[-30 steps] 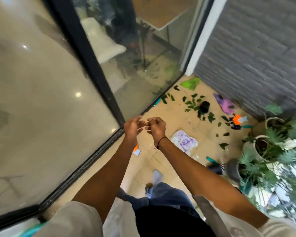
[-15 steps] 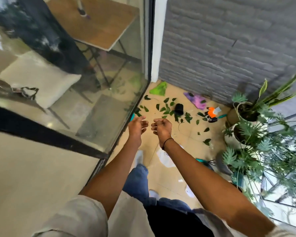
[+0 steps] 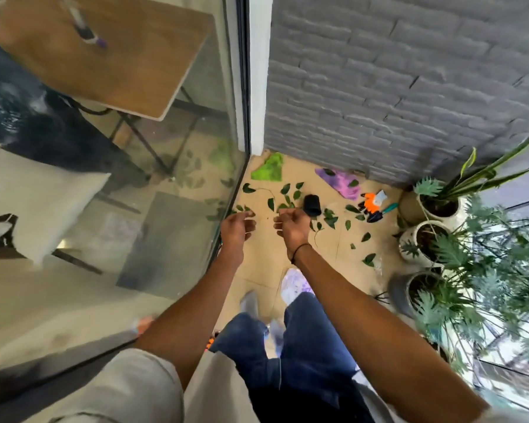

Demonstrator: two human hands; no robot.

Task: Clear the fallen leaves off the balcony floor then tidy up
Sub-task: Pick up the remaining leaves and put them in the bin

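Head view: jeans legs, shoes on tiled floor (image 3: 266, 270) | left hand (image 3: 236, 228) and right hand (image 3: 292, 225) raised side by side, apart, fingers loosely curled, holding nothing I can make out | leaves (image 3: 287, 199) scattered beyond hands, around black pot (image 3: 312, 205) | green cloth (image 3: 269, 167) in far corner by brick wall (image 3: 394, 80)

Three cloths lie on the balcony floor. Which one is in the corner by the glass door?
The green cloth, bunched where the glass door meets the brick wall. The purple cloth lies further right along the wall, and the white cloth is near the person's feet.
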